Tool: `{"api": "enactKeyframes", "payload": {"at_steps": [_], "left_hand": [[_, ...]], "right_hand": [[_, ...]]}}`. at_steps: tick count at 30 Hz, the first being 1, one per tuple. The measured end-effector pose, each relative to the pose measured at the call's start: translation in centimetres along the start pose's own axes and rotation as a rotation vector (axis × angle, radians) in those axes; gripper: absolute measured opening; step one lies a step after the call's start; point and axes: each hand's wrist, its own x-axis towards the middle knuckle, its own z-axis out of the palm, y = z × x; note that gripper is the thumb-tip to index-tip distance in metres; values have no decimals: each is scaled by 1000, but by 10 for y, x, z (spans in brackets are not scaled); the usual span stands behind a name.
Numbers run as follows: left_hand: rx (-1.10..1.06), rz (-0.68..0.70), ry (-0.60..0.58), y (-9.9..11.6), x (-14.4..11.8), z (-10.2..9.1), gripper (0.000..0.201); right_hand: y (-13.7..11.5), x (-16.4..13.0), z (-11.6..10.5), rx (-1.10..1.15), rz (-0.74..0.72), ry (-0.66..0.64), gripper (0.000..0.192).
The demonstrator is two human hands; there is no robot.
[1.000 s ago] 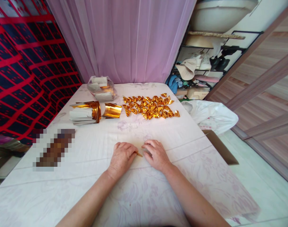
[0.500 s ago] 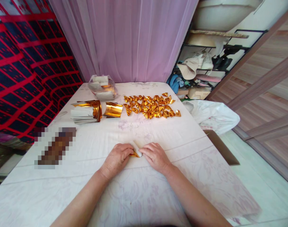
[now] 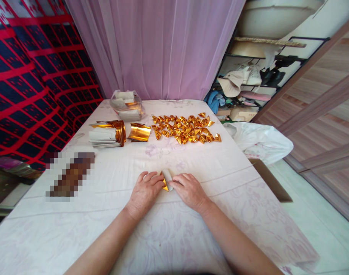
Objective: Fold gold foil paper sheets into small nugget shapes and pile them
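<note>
- Evidently both hands are closed on one small gold-and-grey folded paper [image 3: 167, 180], just below the middle of the frame: the left hand [image 3: 145, 191] grasps its gold side, the right hand [image 3: 190, 191] its grey side, with the fingertips close together.
- The table [image 3: 163, 233], under a pale floral cloth, narrows toward the top; its far edge meets the purple curtain [image 3: 157, 49], its right edge slants to the lower right, its left edge to the lower left.
- Bare cloth spreads around both forearms, and a band of it lies between the hands and the things farther up.
- Above the hands, right of centre, sit many gold folded pieces [image 3: 188, 130], crowded together.
- Left of these stand curved gold sheets [image 3: 139, 132], then a fanned paper stack [image 3: 105, 135]; a clear bag [image 3: 127, 106] of more paper is just behind.
- A pixelated patch [image 3: 71, 175] at the left hides what lies there.
- A red-and-dark checked cloth [image 3: 48, 68] hangs at the upper left.
- Beyond the right edge are a white plastic bag [image 3: 262, 141], a brown board [image 3: 270, 181] and, upper right, a rack holding a beige cap [image 3: 230, 84].
- Faint reddish marks on the white plastic bag are too small to read.
</note>
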Motion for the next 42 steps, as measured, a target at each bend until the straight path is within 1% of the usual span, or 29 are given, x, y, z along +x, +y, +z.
{"api": "enactKeyframes", "payload": {"at_steps": [4, 8, 11, 13, 16, 19, 22, 25, 30, 35, 38, 42], "left_hand": [[-7, 40, -6, -2, 3, 2, 17], [2, 61, -33, 1, 1, 3, 18], [-6, 33, -38, 7, -4, 3, 18], [-11, -6, -40, 12, -8, 3, 20], [-9, -45, -71, 16, -14, 2, 28], [-9, -64, -101, 19, -17, 2, 33], [-19, -80, -107, 17, -20, 1, 34], [-34, -91, -96, 13, -20, 1, 31], [-47, -99, -76, 7, -14, 1, 22], [-86, -127, -88, 7, -9, 0, 20], [-129, -168, -71, 11, -8, -1, 19], [-192, -287, -77, 17, -6, -3, 14]], "right_hand": [[0, -2, -1, 49, 20, -32, 29], [-3, -5, 0, 162, 90, -33, 40], [-4, -5, 0, 197, 128, -16, 43], [-5, -4, -1, 179, 126, -23, 40], [-5, -2, -4, 124, 88, -29, 29], [-5, 0, -7, 66, 53, 2, 21], [-3, 0, -8, 15, 50, 32, 18], [-4, -1, -8, -12, 43, 37, 17], [-6, 2, -9, -9, 4, 7, 15], [-6, 3, -7, 20, -11, -9, 17], [-4, 1, -7, 49, 7, -24, 12], [-1, 2, -5, 120, 55, -43, 6]]}}
